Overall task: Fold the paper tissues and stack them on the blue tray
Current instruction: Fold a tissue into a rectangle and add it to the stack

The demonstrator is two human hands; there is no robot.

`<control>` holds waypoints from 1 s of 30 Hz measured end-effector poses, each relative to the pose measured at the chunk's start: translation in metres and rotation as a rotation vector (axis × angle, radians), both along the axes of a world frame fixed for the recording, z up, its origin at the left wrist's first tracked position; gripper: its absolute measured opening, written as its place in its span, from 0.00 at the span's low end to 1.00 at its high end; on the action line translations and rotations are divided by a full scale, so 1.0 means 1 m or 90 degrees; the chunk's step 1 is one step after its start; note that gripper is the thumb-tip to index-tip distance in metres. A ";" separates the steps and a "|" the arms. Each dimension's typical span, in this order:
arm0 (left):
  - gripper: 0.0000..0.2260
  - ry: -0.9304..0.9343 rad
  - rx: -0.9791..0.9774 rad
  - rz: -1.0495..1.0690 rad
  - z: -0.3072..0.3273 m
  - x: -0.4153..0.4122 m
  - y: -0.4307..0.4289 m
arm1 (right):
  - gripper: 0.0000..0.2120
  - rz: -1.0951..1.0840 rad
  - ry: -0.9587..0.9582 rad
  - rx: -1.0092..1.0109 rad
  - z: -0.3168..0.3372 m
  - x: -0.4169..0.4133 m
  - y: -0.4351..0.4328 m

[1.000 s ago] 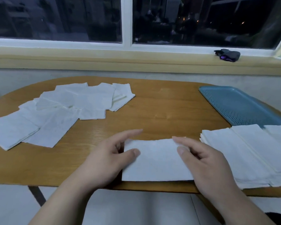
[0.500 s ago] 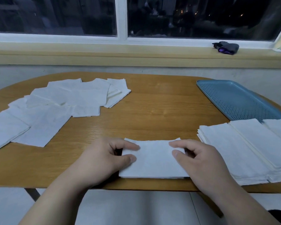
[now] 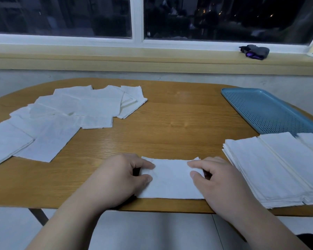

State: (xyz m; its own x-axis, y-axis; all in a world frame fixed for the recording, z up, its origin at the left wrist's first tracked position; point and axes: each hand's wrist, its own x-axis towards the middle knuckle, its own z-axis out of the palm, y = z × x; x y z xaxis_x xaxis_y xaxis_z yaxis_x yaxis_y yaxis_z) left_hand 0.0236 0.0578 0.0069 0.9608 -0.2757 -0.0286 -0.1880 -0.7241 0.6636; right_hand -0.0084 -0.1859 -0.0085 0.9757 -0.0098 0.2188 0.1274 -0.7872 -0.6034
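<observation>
Closest to me, at the near edge of the table (image 3: 179, 123), lies the tissue (image 3: 170, 181) I am working on, a flat white strip running left to right. My left hand (image 3: 119, 179) pinches its left end between thumb and curled forefinger, and my right hand (image 3: 219, 183) pinches the right end the same way. The heels of both hands rest near the table edge. The far corners of the strip stick up slightly just beyond my fingertips.

Just beside my right hand, a folded stack (image 3: 271, 168) of tissues sits in neat side-by-side rows, many layers thick. Its far end reaches the near end of the blue tray (image 3: 266, 109); I cannot tell whether it lies on the tray or only against it. The rest of the perforated tray shows bare, running away along the right side of the table.

Further off on the left, well apart from my hands, the loose tissues (image 3: 70, 116) lie spread in an overlapping fan.

Beyond the table runs a yellowish windowsill (image 3: 116, 58), with a dark bundle (image 3: 255, 51) showing a purple patch at its right end, and behind it a window (image 3: 61, 15), dark outside.
</observation>
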 end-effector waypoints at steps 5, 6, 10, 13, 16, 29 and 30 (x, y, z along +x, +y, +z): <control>0.12 -0.035 0.056 -0.018 -0.002 0.001 -0.002 | 0.13 0.009 -0.003 -0.097 -0.002 0.001 0.001; 0.11 -0.037 0.055 -0.016 -0.003 0.001 -0.002 | 0.13 0.009 -0.003 -0.111 -0.002 0.001 0.001; 0.10 -0.049 0.037 -0.006 -0.007 0.000 0.002 | 0.09 -0.018 -0.015 -0.106 -0.002 -0.002 0.002; 0.10 -0.050 0.040 -0.011 -0.008 -0.003 0.005 | 0.06 -0.036 -0.032 -0.100 -0.001 -0.004 0.001; 0.11 -0.070 0.063 -0.023 -0.006 -0.004 0.004 | 0.05 -0.029 -0.018 -0.153 0.000 -0.004 0.001; 0.09 -0.104 -0.041 0.108 0.019 0.003 0.046 | 0.05 0.128 0.039 -0.096 0.043 0.035 0.065; 0.09 -0.105 -0.039 0.124 0.020 0.004 0.051 | 0.04 0.138 0.040 -0.089 0.045 0.043 0.075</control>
